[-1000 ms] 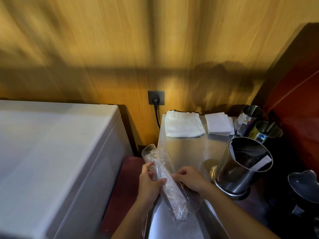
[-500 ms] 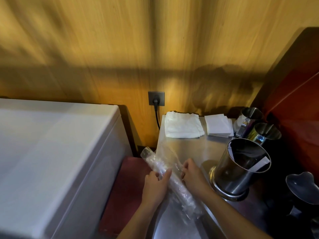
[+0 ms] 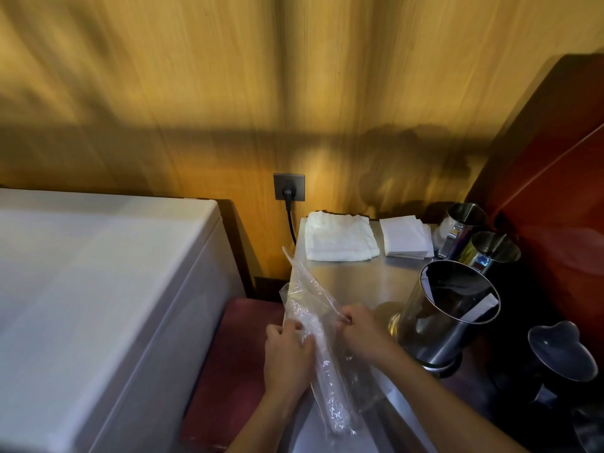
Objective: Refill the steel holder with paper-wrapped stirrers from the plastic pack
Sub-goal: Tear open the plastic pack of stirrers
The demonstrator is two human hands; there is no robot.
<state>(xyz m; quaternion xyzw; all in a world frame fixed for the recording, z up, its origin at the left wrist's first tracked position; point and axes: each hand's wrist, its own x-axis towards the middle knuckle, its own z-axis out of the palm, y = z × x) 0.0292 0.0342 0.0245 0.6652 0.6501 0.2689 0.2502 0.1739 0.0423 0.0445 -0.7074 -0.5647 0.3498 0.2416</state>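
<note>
Two hands work the plastic pack (image 3: 313,335): left hand (image 3: 287,358) clamps the stirrers' bundle, right hand (image 3: 362,331) pinches the film open. Steel holder (image 3: 447,315) waits just right of them. Next, I'd say: slide stirrers out.

I'm at a café service corner, steel counter (image 3: 353,282), steel milk jugs (image 3: 490,253), folded napkins (image 3: 405,237), white chest freezer (image 3: 98,289), wood-panel wall.
</note>
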